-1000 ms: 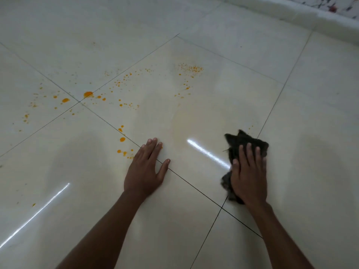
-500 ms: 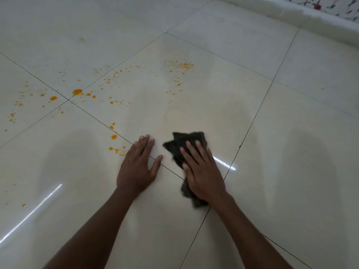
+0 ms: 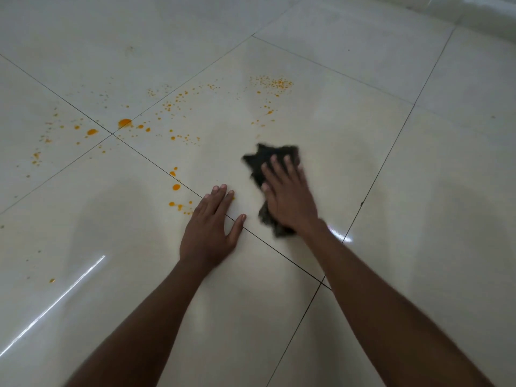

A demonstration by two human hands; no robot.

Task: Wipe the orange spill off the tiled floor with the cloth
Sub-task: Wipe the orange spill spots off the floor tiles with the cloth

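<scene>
Two hands work low over the tiled floor [image 3: 363,79], a glossy cream surface crossed by thin dark grout lines. The right hand [image 3: 290,199] lies flat on the dark cloth [image 3: 268,157], fingers straight and a little spread, pressing it down against the tile; the cloth is crumpled, its ragged edges sticking out beyond the fingertips and again below the heel of the palm (the outline is blurred, so its exact shape is hard to tell). The left hand [image 3: 209,233] rests palm down on the bare floor just beside the cloth, fingers extended and close together, thumb angled out toward the right hand, and it holds nothing. A grout line runs under its fingers and thumb. The orange spill [image 3: 124,122] is scattered as many droplets across the tiles on the far left side of the floor: the largest blob sits near the crossing of two grout lines, a fine speckled patch lies farther off, beyond the cloth, and a few drops sit just beside the left fingertips. The cloth sits apart from all of these drops, on a hazy, streaked stretch of tile. Bright streaks of reflected light show on the floor near the left edge and beside the right wrist.
</scene>
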